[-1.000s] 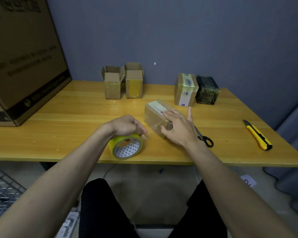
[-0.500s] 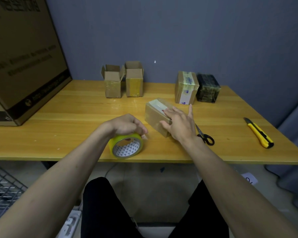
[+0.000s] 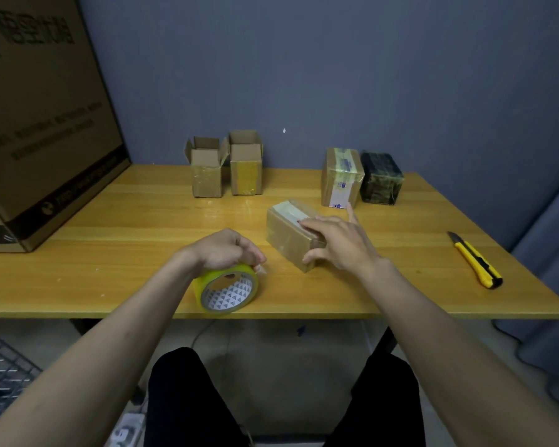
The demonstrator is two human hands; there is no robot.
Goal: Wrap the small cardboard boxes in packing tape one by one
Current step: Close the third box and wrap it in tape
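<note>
A small cardboard box (image 3: 284,233), partly covered in clear tape, lies on its side on the wooden table (image 3: 136,221). My right hand (image 3: 342,243) rests on it, fingers flat along the top and thumb against the near end. To its left, by the table's front edge, my left hand (image 3: 226,250) grips a yellow-green tape roll (image 3: 228,293) from above. The roll stands on edge. Two open small boxes (image 3: 206,171) (image 3: 246,169) stand at the back by the wall.
A taped box (image 3: 341,179) and a dark wrapped box (image 3: 380,179) stand at the back right. A yellow utility knife (image 3: 475,261) lies at the right. A large carton (image 3: 39,124) fills the table's left end. A wire rack (image 3: 0,366) is below left.
Both hands stay where they were, on the roll and on the box. My right wrist now covers the scissors that showed beside it before.
</note>
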